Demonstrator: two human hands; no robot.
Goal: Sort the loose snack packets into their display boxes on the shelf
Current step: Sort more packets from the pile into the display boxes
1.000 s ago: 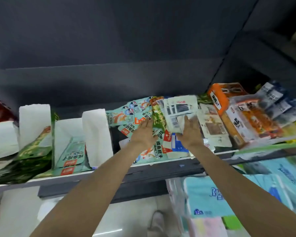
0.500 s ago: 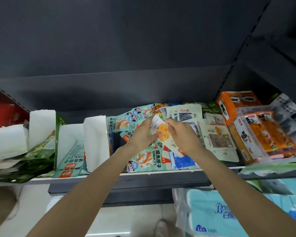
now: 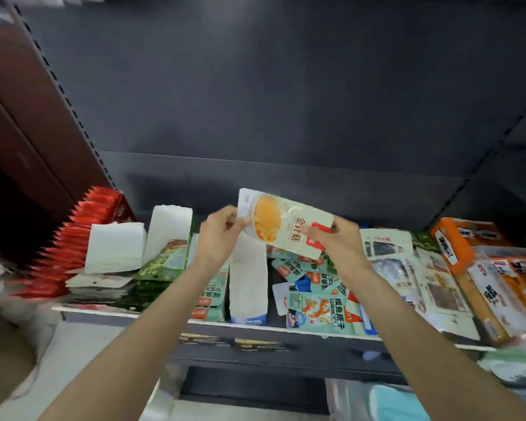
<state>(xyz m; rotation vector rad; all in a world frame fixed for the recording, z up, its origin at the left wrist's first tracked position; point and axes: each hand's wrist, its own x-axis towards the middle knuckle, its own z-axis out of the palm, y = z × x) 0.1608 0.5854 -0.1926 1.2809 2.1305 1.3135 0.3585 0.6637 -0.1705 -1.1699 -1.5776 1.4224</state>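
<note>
Dark grey metal shelving backs a crowded white-edged shelf [image 3: 164,314]; at far left a stack of red foil packets [image 3: 82,226] leans, then white cardboard display boxes [image 3: 116,250] with green packets [image 3: 161,262] beside them; above the shelf both hands lift one cream plastic snack packet with an orange picture [image 3: 283,226] — the left hand [image 3: 219,235] pinches its left edge with curled fingers, the right hand [image 3: 337,241] grips its right end; below lie loose teal packets [image 3: 316,311]; at far right sit orange boxed snacks [image 3: 462,241].
</note>
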